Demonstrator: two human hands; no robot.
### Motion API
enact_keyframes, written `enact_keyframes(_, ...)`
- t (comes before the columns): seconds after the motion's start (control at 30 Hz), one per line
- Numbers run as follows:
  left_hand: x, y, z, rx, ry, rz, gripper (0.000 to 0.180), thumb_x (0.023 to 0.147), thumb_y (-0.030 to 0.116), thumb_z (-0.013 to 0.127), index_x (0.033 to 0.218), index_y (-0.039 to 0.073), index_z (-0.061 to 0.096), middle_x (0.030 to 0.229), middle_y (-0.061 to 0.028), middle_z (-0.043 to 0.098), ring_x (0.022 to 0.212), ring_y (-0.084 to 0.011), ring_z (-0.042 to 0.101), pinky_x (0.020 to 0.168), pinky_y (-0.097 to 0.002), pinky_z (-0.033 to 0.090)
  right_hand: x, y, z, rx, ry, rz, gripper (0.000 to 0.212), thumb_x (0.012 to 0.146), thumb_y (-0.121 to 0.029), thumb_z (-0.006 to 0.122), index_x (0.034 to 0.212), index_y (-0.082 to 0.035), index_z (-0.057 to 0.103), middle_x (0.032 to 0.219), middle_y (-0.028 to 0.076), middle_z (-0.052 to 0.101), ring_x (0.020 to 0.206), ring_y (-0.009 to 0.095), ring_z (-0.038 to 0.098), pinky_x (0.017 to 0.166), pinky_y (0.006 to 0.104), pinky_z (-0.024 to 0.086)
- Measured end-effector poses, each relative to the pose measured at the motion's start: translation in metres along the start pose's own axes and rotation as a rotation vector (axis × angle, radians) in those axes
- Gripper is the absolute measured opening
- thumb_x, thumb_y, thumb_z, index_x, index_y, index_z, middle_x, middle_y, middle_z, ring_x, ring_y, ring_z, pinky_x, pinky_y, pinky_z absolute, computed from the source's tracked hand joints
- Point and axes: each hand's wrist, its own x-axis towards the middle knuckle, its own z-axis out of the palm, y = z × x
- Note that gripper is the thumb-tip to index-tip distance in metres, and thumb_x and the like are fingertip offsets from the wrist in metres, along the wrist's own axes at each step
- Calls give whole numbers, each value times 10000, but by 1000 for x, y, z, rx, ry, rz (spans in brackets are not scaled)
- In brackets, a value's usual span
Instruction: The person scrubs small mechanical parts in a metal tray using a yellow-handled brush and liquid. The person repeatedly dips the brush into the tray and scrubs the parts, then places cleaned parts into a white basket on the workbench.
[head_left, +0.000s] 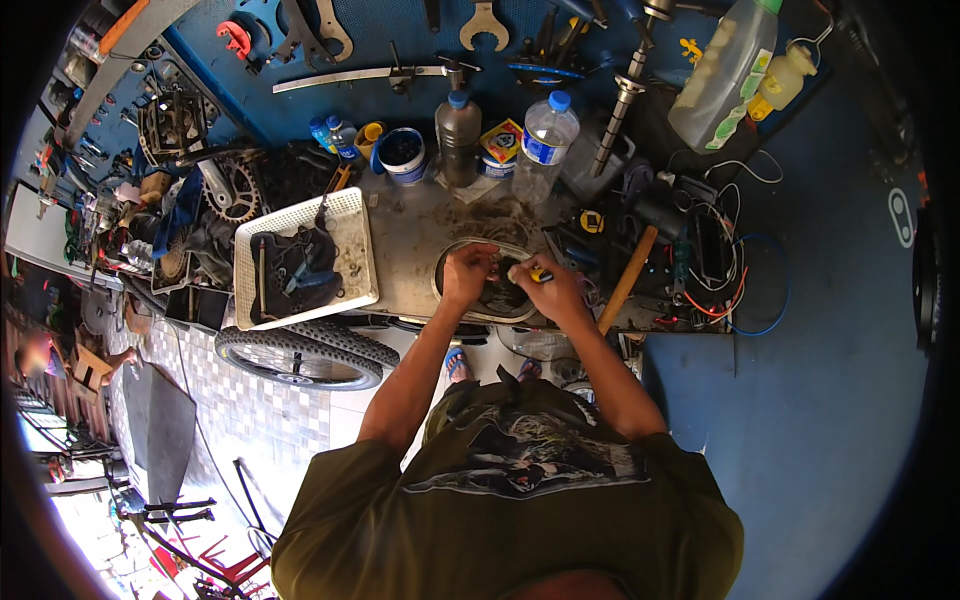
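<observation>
The right hand (pixel 552 291) grips a yellow-and-black tool (pixel 541 275) over a pale-rimmed, dark basin (pixel 490 316); the left hand (pixel 467 275) curls, contents unclear.

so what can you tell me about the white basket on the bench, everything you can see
The white basket is rectangular and open-topped, apparently plastic, with small holes through its walls and a rim around the top. It looks grimy inside. It sits upright and slightly askew on the bench, left of the left hand, which does not touch it. Dark, cloth-like stuff lies inside, with smaller items too jumbled to make out. Its near edge reaches about the bench's front edge.
</observation>
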Motion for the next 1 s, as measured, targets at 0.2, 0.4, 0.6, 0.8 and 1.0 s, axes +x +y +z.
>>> enact_keyframes(0.2,3,-4,0,-79,18,-47,272,955,-53,622,1208,-97,712,1037,-160,778,853,-172,743,756,-311,661,0,2,-4,-370,-71,-32,434,896,-519,801,1027,-107,764,811,143,776,816,348,771,723,467,591)
enact_keyframes(0.4,4,-5,0,-62,0,-40,317,955,-67,582,1266,-67,643,1022,-182,778,822,-183,748,741,-318,667,12,-22,3,94,18,38,330,999,-405,738,1016,-76,727,838,137,753,787,285,750,715,398,569)
enact_keyframes(0.6,-4,10,8,114,75,39,342,948,-64,564,1282,-41,635,913,-150,778,741,-180,749,703,-321,660,9,-19,1,94,63,-140,232,1050,-274,721,1036,-43,706,853,109,738,770,175,715,708,323,542)
enact_keyframes(0.8,-11,31,9,304,74,89,350,928,-43,598,1274,-23,647,874,-131,792,744,-179,777,654,-324,617,5,-32,5,241,77,-133,222,1054,-252,721,1048,-30,710,877,115,755,797,163,722,730,319,549)
enact_keyframes(1.0,-3,10,9,214,123,165,340,932,-32,625,1269,-21,659,836,-118,785,745,-170,776,661,-322,619,4,-39,5,175,119,-201,215,1060,-242,713,1039,-28,698,837,101,743,781,162,715,715,329,542)
